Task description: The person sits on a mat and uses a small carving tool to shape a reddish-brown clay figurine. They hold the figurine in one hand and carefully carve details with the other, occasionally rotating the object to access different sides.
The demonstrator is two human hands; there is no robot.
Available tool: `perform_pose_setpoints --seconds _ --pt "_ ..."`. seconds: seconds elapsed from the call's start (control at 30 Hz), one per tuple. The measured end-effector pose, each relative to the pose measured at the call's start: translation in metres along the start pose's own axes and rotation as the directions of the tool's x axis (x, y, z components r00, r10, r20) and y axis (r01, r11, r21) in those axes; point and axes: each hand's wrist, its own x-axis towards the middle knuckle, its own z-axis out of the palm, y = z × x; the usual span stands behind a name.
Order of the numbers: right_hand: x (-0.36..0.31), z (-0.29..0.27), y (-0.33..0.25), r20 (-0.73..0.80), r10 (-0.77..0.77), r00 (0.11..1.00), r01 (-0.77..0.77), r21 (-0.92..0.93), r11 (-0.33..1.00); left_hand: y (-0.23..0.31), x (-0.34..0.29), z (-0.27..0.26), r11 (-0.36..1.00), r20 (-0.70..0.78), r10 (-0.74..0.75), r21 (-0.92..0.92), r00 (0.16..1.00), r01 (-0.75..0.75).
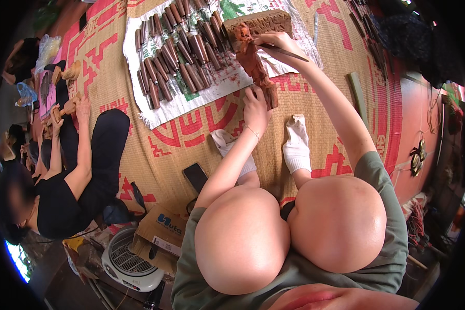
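A reddish-brown carved wooden figure [252, 61] lies tilted in front of me, its upper end against a brown wooden block [275, 21]. My left hand [257, 107] is closed round its lower end. At the upper end, my right hand [278, 42] grips a slim dark carving tool [287, 52], its shaft pointing back along my wrist. The tool's working tip is hidden by my fingers and the figure. Left of the figure, several wooden-handled carving tools [178, 51] lie in rows on a white printed cloth [139, 106].
A patterned red and tan mat [175, 137] lies beneath. By my left forearm are a black phone [195, 177], a cardboard box [163, 232] and a white round fan or heater [132, 261]. A green strip [357, 95] lies right. At left another person [75, 175] handles a wooden carving [70, 106].
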Motion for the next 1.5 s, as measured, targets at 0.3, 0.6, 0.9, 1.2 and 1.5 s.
perform_pose_setpoints --seconds 0.3,0.6,0.9,1.2,1.5 --pt "-0.009 -0.014 -0.032 0.197 0.081 0.977 -0.066 -0.08 0.995 0.0 0.001 -0.001 0.997 0.076 -0.033 -0.069 0.997 0.038" --pt "-0.022 0.004 -0.021 0.012 -0.054 0.998 0.055 -0.124 0.991 0.0 0.001 -0.001 0.995 0.069 -0.013 -0.093 0.998 0.02" --pt "-0.024 0.005 -0.022 -0.068 0.031 0.997 -0.035 -0.064 0.997 0.002 0.002 -0.006 0.995 0.078 -0.02 -0.101 0.997 0.028" --pt "-0.015 0.008 -0.01 -0.119 0.076 0.99 -0.076 0.007 0.997 -0.001 0.001 0.004 1.0 0.008 0.012 0.018 1.0 -0.012" --pt "-0.02 0.008 -0.018 -0.114 0.113 0.987 -0.113 0.008 0.994 -0.002 0.0 0.006 1.0 -0.011 0.013 -0.02 1.0 -0.013"
